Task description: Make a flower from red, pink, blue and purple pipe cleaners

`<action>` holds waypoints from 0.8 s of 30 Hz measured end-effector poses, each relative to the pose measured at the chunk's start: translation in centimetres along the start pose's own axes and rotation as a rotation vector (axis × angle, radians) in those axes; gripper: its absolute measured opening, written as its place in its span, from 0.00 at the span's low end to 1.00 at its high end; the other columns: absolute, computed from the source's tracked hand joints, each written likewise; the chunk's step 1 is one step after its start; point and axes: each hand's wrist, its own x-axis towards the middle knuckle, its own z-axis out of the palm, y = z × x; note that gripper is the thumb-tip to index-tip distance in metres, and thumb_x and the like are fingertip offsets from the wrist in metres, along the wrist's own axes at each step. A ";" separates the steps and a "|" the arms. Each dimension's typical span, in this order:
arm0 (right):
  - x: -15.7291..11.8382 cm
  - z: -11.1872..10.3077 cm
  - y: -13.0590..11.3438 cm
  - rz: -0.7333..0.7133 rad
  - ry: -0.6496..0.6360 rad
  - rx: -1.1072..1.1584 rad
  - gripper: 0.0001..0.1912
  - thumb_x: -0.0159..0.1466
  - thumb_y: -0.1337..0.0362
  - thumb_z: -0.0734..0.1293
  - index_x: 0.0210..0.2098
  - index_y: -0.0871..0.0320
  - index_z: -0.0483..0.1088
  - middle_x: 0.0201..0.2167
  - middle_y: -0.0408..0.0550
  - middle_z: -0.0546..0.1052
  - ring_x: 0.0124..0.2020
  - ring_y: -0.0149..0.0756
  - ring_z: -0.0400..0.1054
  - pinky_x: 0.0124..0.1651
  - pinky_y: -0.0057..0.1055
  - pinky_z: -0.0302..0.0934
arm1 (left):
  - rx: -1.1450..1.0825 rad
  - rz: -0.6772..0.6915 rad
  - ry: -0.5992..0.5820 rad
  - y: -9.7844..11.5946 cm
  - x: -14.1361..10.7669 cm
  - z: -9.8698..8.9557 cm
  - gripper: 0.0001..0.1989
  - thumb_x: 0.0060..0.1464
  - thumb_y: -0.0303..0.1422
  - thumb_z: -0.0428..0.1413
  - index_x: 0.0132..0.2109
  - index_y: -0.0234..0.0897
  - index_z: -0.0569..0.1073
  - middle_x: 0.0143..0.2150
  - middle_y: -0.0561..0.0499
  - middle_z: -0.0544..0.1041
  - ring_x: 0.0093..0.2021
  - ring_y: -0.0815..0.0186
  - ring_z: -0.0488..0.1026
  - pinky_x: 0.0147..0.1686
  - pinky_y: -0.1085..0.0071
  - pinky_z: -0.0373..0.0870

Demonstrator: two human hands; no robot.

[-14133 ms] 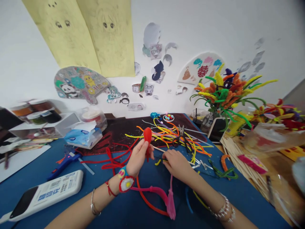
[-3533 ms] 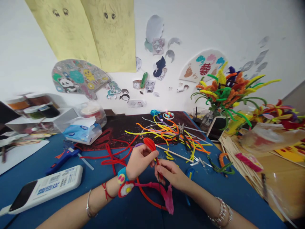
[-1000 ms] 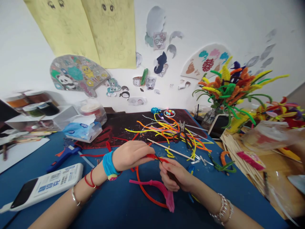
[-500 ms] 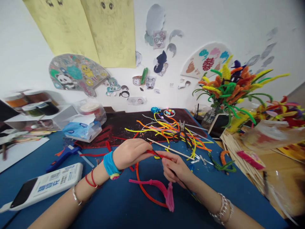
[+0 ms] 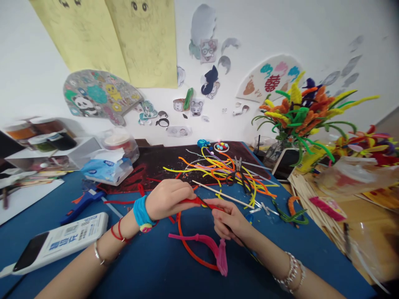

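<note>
A red pipe cleaner (image 5: 198, 200) stretches between my two hands above the blue table. My left hand (image 5: 170, 200) is closed, pinching its left part. My right hand (image 5: 230, 219) is closed around a thin dark stem (image 5: 207, 204), which crosses the red strip and runs out below the palm toward the lower right. The red strip's right end also meets these fingers, which partly hide it. Beneath the hands lie a bent pink pipe cleaner (image 5: 215, 251) and a curved orange-red one (image 5: 193, 254). A pale wooden stick (image 5: 222, 194) rests just beyond my right hand.
Farther back are loose yellow and orange pipe cleaners (image 5: 205, 166) and pliers (image 5: 238, 164). On the left are a blue glue gun (image 5: 82, 206), a white phone-like device (image 5: 62, 241) and a tissue pack (image 5: 107, 168). A vase of pipe-cleaner flowers (image 5: 304, 112) stands at right.
My left hand has shifted slightly left and down, and more of the red strip and the dark stem's upper end show between the hands. My right hand has barely moved.
</note>
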 end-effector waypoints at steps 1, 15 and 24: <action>0.0 0.0 0.0 0.004 -0.012 -0.004 0.20 0.59 0.60 0.68 0.49 0.61 0.69 0.06 0.28 0.59 0.06 0.18 0.42 0.11 0.18 0.45 | -0.011 0.000 0.001 0.0 -0.1 0.0 0.05 0.56 0.32 0.56 0.37 0.34 0.68 0.31 0.48 0.76 0.31 0.67 0.74 0.32 0.73 0.71; 0.0 -0.4 0.1 0.029 -0.160 -0.014 0.17 0.59 0.59 0.68 0.46 0.58 0.64 0.07 0.26 0.57 0.08 0.19 0.43 0.16 0.19 0.45 | -0.011 0.035 -0.029 0.8 0.4 -0.3 0.07 0.57 0.33 0.55 0.38 0.33 0.69 0.26 0.49 0.76 0.26 0.68 0.72 0.27 0.73 0.69; -0.2 -0.6 -0.1 0.028 -0.194 -0.055 0.16 0.60 0.59 0.67 0.44 0.57 0.62 0.09 0.27 0.59 0.09 0.20 0.45 0.16 0.20 0.44 | 0.034 0.082 -0.043 1.1 1.0 -0.4 0.07 0.58 0.33 0.54 0.41 0.33 0.70 0.28 0.49 0.77 0.26 0.68 0.72 0.26 0.73 0.68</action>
